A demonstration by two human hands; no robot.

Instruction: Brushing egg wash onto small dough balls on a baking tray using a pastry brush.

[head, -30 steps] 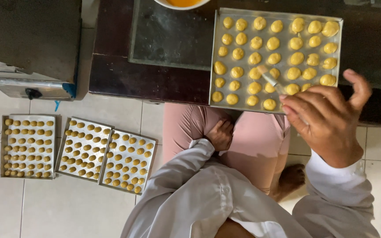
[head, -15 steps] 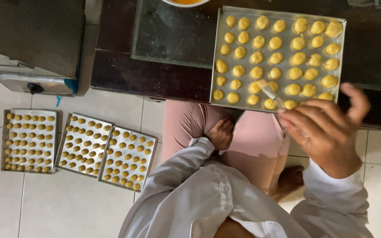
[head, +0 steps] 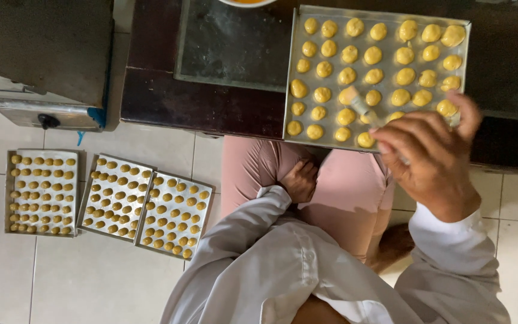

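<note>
my right hand pinches a light, thin brush by its handle over soft, fragile dough balls; left hand rests curled, empty, on my lap.

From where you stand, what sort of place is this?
Likely a home kitchen or small home bakery. The right hand brushes dough balls on a baking tray on a low dark table, three more filled trays lie on the tiled floor, and a metal oven-like box stands nearby.
</note>
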